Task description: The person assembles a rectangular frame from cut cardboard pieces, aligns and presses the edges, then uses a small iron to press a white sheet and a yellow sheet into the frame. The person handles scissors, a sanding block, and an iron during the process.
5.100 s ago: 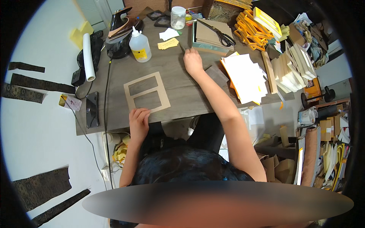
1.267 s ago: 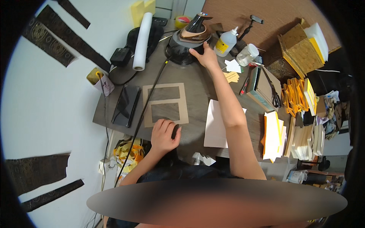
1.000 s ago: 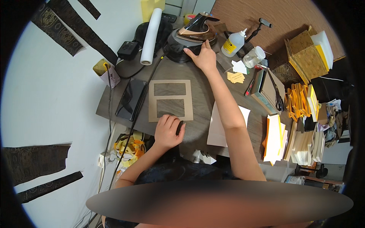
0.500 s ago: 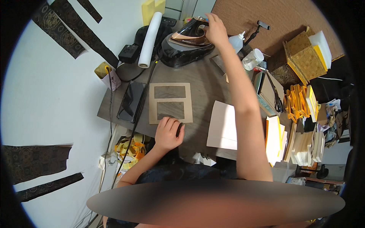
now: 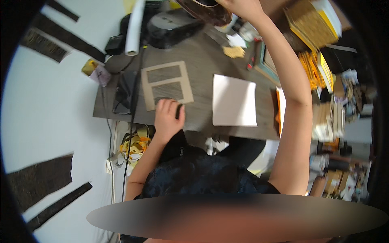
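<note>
Iron: we are holding the brown-and-black iron [image 5: 208, 15] with the right hand [image 5: 244, 9]; its upper part is running out of view.
Right fingers: they are apparently gripping the handle; the picture's edge is cropping them, so we are leaving the exact grip open.
Iron base: the black iron base [image 5: 172, 30] is resting on the grey wooden surface [image 5: 202, 77]; the iron is overlapping its right end in view, but we are judging the two to be parted.
Left fingers: the left hand [image 5: 168, 123] is curling its fingers around a small black object [image 5: 178, 111], thumb opposite; we are not managing to identify it.
Cardboard frame: the two-window cardboard frame [image 5: 186, 89] is lying flat, its near edge under the left fingertips; whether they are pressing it, we cannot tell.
White sheet: the white sheet [image 5: 235, 101] is lying flat to the right, apart from the frame.
Done: both windows are standing open in the frame, and the iron is off its base, as we are reading it.
Left: frame and sheet are lying unjoined, and the iron is touching neither; we are finding no measure of the remaining work here.
</note>
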The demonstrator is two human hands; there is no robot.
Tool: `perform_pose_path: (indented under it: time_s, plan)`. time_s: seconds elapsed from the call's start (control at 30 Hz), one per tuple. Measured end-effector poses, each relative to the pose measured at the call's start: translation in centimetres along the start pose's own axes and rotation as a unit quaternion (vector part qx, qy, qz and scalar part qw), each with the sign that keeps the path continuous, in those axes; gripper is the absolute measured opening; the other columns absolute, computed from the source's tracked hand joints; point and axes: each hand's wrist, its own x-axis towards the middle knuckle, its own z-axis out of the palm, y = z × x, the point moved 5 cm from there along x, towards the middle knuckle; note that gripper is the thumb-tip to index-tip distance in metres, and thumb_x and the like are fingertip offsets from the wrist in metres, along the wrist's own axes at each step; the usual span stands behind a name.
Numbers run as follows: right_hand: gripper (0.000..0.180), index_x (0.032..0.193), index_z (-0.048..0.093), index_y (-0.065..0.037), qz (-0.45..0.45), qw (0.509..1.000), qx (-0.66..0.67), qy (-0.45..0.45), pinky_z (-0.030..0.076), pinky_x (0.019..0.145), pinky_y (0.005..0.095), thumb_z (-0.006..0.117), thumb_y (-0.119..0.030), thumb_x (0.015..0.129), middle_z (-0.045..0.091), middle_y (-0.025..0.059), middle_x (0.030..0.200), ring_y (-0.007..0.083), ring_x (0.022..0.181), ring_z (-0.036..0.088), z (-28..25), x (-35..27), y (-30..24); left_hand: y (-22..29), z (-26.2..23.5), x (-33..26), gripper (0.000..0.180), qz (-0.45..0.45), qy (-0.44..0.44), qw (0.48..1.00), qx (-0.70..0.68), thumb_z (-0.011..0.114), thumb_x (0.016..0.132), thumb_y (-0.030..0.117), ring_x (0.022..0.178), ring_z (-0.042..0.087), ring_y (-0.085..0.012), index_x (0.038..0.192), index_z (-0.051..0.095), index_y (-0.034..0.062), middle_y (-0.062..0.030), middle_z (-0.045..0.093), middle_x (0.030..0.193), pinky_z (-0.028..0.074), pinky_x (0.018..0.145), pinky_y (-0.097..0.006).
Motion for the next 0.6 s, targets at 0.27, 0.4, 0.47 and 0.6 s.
perform_pose_path:
  time_s: [0.27, 0.4, 0.47, 0.6]
  plan:
    - [0.050, 0.111, 0.056, 0.004, 0.379, 0.863, 0.286, -0.171, 0.052, 0.053, 0.0327, 0.080, -0.034, 0.091, 0.069, 0.0154, 0.082, 0.0183, 0.056, 0.068, -4.5, -22.1, 1.0, 5.0, 0.9, 0.6, 0.012, 0.060, -0.034, 0.990, -0.123, 0.073, 0.085, 0.000, 0.102, 0.065, -0.0337, 0.096, 0.070, 0.0001, -0.0116, 0.070, 0.105, 0.053, 0.092, -0.044]
    - [0.054, 0.111, 0.058, 0.000, 0.352, 0.874, 0.220, -0.253, 0.054, 0.063, 0.0359, 0.084, -0.040, 0.086, 0.070, 0.0148, 0.080, 0.0204, 0.067, 0.071, -6.1, -27.2, -1.4, 7.7, 4.0, -0.3, 0.012, 0.132, -0.132, 0.967, -0.174, 0.073, 0.087, 0.002, 0.110, 0.066, -0.0303, 0.099, 0.073, 0.0010, -0.0102, 0.072, 0.109, 0.051, 0.106, -0.047]
    - [0.048, 0.107, 0.061, -0.004, 0.321, 0.857, 0.258, -0.312, 0.053, 0.070, 0.0355, 0.084, -0.040, 0.086, 0.071, 0.0147, 0.084, 0.0207, 0.075, 0.069, -7.0, -28.5, -1.7, 8.0, 5.2, -1.2, 0.013, 0.136, -0.167, 0.959, -0.183, 0.075, 0.087, 0.005, 0.113, 0.065, -0.0294, 0.099, 0.074, 0.0021, -0.0094, 0.072, 0.110, 0.047, 0.112, -0.051]
    - [0.041, 0.104, 0.074, -0.012, 0.132, 0.868, 0.333, -0.345, 0.050, 0.066, 0.0349, 0.089, -0.041, 0.078, 0.069, 0.0058, 0.076, 0.0208, 0.070, 0.067, -6.8, -29.7, -1.8, 7.7, 5.7, -1.9, 0.015, 0.140, -0.165, 0.966, -0.142, 0.076, 0.084, 0.010, 0.111, 0.063, -0.0289, 0.097, 0.074, 0.0030, -0.0082, 0.071, 0.106, 0.044, 0.113, -0.052]
